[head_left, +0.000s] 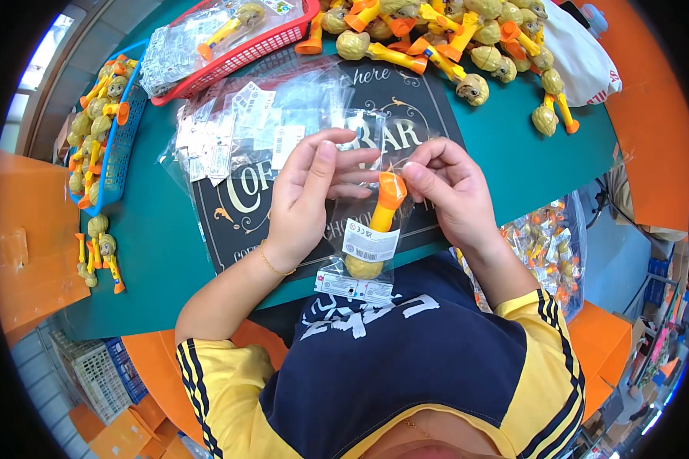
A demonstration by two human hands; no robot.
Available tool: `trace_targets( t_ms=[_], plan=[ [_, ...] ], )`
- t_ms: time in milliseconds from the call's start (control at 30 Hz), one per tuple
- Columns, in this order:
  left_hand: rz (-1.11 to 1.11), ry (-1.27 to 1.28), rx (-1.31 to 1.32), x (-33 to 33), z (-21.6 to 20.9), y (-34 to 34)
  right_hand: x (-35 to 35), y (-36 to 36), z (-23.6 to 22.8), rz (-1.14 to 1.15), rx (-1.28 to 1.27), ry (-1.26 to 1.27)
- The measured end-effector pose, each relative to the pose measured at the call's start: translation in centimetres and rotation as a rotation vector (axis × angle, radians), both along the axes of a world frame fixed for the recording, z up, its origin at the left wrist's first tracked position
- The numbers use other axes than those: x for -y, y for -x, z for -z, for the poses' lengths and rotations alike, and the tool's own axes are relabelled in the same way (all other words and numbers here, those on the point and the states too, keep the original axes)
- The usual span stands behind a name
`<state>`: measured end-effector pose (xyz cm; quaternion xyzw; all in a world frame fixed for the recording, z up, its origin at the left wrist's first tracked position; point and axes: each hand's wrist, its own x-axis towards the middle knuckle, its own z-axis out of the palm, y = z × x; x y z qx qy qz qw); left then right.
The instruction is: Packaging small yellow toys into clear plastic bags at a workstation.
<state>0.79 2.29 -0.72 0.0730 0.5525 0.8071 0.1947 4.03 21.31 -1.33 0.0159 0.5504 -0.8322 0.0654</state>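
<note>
In front of my chest a clear plastic bag (351,229) holds a yellow toy with an orange flared end (391,188) and a golden, knobbly round head (364,268). A white printed label sits across the bag. My right hand (450,187) pinches the bag's upper edge between thumb and fingers. Beside the bag's upper left, my left hand (311,183) has its fingers stretched out and its thumb raised; its fingertips reach the film. Under both hands lies a black mat with decorative lettering (241,222). Flat empty bags with white labels (233,126) are spread by my left hand.
Similar toys (444,34) are heaped at the far side of the green table (513,153). A red basket (237,65) holds bags and a toy; a blue basket (117,164) of toys stands left, with several loose toys (99,252) nearby. Bagged toys fill a large clear sack (547,249) at right.
</note>
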Motion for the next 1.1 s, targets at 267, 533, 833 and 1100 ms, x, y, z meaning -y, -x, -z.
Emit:
trace_targets(
  t_ms=[267,533,833,1100],
  plan=[
    [0.051,0.151,0.005,0.6,0.2,0.8,-0.3,0.2,0.2,-0.037,-0.004,0.029],
    [0.150,0.267,-0.129,2.1,-0.4,2.4,-0.5,0.0,0.8,-0.053,-0.035,0.041],
    [0.326,-0.111,0.057,3.1,1.2,3.6,-1.4,-0.2,0.3,-0.117,-0.152,-0.093],
    [0.266,-0.152,0.146,2.2,1.8,3.1,-2.0,0.0,-0.1,-0.146,-0.574,-0.517]
  ],
)
